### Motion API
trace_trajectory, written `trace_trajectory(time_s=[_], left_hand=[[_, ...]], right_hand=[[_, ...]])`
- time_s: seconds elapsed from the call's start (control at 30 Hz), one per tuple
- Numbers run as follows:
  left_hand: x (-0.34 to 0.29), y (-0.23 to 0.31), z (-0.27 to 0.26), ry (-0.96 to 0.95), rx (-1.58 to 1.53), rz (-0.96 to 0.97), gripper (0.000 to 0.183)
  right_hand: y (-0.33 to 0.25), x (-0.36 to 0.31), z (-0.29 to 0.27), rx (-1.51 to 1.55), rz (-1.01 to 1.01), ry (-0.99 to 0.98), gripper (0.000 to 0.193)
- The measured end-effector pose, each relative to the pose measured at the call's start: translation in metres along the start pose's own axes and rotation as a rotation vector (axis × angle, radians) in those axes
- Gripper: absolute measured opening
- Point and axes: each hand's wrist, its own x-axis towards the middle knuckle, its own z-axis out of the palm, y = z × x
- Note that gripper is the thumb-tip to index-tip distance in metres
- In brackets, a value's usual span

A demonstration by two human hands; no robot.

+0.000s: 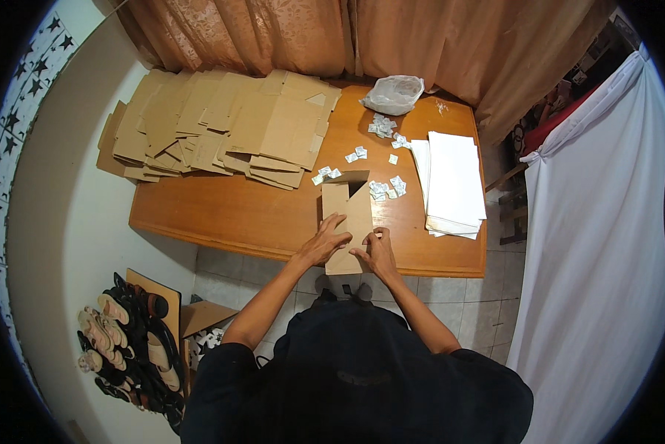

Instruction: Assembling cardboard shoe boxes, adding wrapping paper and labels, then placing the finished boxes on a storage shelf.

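A small brown cardboard box (pixel 358 213), partly folded, sits at the front edge of the wooden table, its far end standing open with a dark gap inside. My left hand (pixel 326 241) grips its left side, fingers bent over the edge and thumb on the top panel. On the right side, my right hand (pixel 377 254) holds the box with curled fingers and the thumb on the card. Just beyond the box lie small white packets (pixel 386 189) in loose clusters.
Flattened cardboard pieces (pixel 273 122) are piled at the table's far left. White sheets (pixel 454 185) form a stack at the right, and a clear plastic bag (pixel 394 95) lies at the back. Shoes (pixel 132 348) stand by the left wall; a white cloth (pixel 591 244) hangs at right.
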Motion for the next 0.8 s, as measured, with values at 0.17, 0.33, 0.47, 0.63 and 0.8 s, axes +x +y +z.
trace_trajectory(time_s=[0.17,0.33,0.47,0.63,0.8], left_hand=[[-0.001,-0.001,0.004,0.021,0.018,0.007,0.021],[-0.003,0.004,-0.002,0.025,-0.025,-0.023,0.026],[0.002,0.007,-0.01,0.053,0.087,-0.024,0.032],[-0.004,-0.007,-0.013,0.22,0.126,-0.163,0.044],[-0.002,-0.014,-0.012,0.23,0.014,-0.165,0.046]], right_hand=[[0.002,0.001,0.009,-0.007,-0.064,0.077,0.054],[-0.002,0.001,0.0,0.059,-0.005,0.0,0.059],[0.007,0.001,0.001,0.073,-0.012,0.085,0.063],[0.001,0.002,-0.011,0.032,0.099,0.062,0.058],[-0.002,0.003,-0.015,0.09,0.206,0.033,0.055]])
